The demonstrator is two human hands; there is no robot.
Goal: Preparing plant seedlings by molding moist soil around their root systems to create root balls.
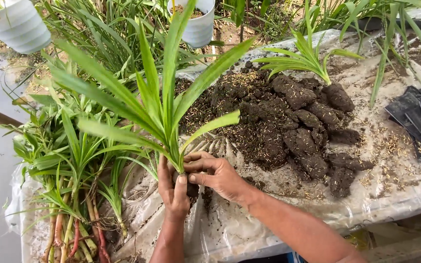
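Note:
A green plant (162, 102) with long strap-like leaves stands upright over the plastic-covered table (395, 190). My left hand (171, 190) wraps around its base from the left and below. My right hand (218, 175) grips the same base from the right, fingers curled round the stem. A bit of dark soil clings under the plant between my palms. Behind my hands lies a heap of dark clumpy soil (288, 126) mixed with pale husks.
A bundle of similar plants (74, 195) with reddish stems lies at the left. Another small plant (313, 63) rests on the soil heap. Black plastic bags (420, 117) are stacked at the right edge. Two white pots, one (15, 24) and another (196, 22), hang at the top.

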